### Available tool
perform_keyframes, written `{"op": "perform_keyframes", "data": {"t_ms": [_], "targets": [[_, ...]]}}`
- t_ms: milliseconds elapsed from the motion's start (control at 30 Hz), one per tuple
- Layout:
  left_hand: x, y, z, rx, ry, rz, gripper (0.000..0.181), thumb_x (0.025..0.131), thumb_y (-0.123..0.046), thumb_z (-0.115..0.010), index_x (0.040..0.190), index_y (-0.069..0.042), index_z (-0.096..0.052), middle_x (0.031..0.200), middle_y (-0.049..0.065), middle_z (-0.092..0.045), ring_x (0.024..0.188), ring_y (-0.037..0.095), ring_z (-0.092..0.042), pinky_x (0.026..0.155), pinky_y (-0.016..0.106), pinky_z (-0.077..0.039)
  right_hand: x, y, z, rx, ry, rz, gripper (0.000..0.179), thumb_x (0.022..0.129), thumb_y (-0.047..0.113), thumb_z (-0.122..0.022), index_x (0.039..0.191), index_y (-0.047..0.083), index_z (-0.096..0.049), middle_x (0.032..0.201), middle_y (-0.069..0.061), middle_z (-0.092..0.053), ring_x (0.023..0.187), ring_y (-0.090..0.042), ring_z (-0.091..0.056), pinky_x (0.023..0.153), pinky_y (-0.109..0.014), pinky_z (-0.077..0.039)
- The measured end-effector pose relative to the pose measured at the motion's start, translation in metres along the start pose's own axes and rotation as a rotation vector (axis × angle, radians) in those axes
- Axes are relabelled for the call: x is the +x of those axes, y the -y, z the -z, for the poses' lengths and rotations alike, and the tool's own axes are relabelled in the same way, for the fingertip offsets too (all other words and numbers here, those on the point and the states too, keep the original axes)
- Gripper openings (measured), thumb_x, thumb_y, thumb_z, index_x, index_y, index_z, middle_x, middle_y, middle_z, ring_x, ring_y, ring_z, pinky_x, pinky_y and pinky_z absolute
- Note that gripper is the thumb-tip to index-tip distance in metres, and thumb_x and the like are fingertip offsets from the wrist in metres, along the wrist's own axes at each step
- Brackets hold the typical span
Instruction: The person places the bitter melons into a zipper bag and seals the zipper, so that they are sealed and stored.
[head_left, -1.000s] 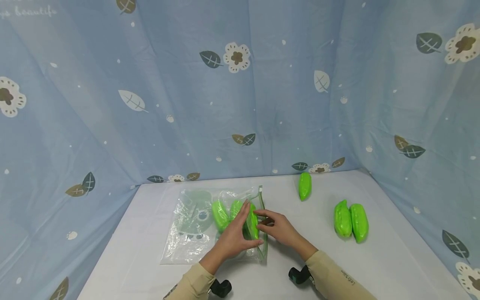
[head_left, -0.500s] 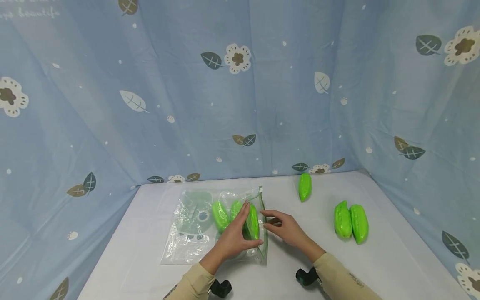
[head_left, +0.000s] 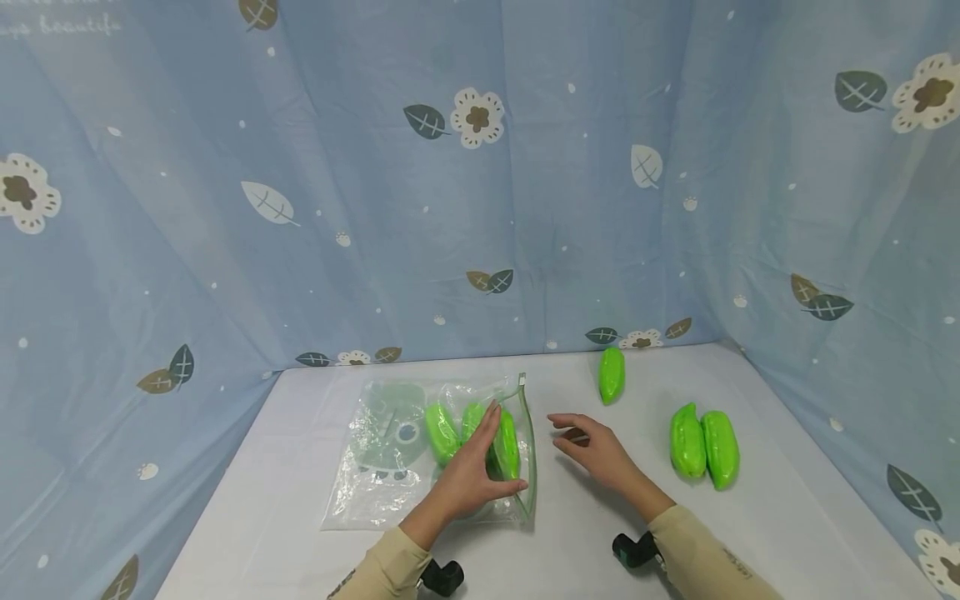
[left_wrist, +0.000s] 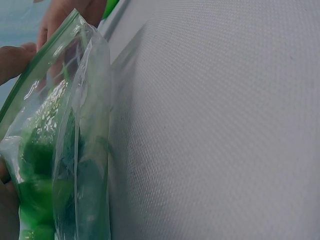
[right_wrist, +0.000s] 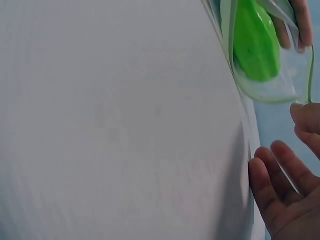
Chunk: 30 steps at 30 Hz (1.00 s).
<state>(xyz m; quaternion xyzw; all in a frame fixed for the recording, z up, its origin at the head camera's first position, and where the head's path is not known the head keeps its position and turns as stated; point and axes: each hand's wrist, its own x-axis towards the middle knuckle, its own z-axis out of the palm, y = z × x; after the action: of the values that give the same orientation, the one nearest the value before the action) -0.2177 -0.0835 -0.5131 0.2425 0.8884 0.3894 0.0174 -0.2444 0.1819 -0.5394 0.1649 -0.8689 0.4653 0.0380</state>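
Note:
A clear zip bag (head_left: 360, 500) with a green-edged mouth and a green cartoon print lies on the table, mouth to the right. Glossy green pepper-shaped pieces (head_left: 441, 433) show inside it; one (right_wrist: 257, 42) sits just within the mouth. My left hand (head_left: 468, 475) lies over the mouth end and holds the upper film raised, its thumb (left_wrist: 15, 60) at the green zip edge. To the right of the mouth, apart from the bag, my right hand (head_left: 600, 454) hovers with loosely bent fingers and nothing in them.
Two more green pieces (head_left: 687, 442) lie side by side at the right of the white table (head_left: 577, 533). A single green piece (head_left: 612, 375) is at the back edge. Blue printed curtain (head_left: 562, 208) surrounds the back and sides. Black wrist devices (head_left: 442, 577) sit below both hands.
My right hand has let go of the green piece at the bag's mouth and drawn back to the right. That piece stays inside the bag. My left hand keeps its place.

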Motion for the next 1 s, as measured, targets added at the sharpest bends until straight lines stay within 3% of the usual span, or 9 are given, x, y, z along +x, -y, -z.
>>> {"op": "perform_keyframes", "data": {"t_ms": [367,733,1000], "targets": [[0.0,0.0,0.0,0.01,-0.003,-0.003,0.116,0.08,-0.043,-0.086,0.165,-0.012,-0.013,0.172,0.004,-0.008,0.15,0.035,-0.028,0.114,0.057,-0.037,0.003,-0.018,0.025,-0.044,-0.061,-0.049,0.039,0.096,0.017,-0.072,0.134,0.013,-0.066,0.123,-0.011,-0.069,0.105,-0.024,-0.068,0.091,-0.04,-0.056],[0.0,-0.001,-0.001,0.014,-0.001,0.0,0.118,0.08,-0.044,-0.086,0.165,-0.013,-0.011,0.172,0.005,-0.007,0.149,0.036,-0.029,0.113,0.058,-0.037,0.009,-0.032,0.043,-0.092,-0.143,-0.123,0.037,0.098,0.015,-0.069,0.135,0.01,-0.064,0.121,-0.015,-0.068,0.105,-0.032,-0.068,0.089,-0.046,-0.057],[-0.001,-0.002,0.0,0.013,0.007,0.009,0.118,0.08,-0.044,-0.086,0.165,-0.015,-0.01,0.172,0.003,-0.006,0.15,0.036,-0.029,0.113,0.058,-0.037,0.013,-0.033,0.052,-0.119,-0.201,-0.149,0.037,0.1,0.014,-0.067,0.135,0.004,-0.062,0.118,-0.018,-0.067,0.105,-0.034,-0.067,0.081,-0.039,-0.056]]}}
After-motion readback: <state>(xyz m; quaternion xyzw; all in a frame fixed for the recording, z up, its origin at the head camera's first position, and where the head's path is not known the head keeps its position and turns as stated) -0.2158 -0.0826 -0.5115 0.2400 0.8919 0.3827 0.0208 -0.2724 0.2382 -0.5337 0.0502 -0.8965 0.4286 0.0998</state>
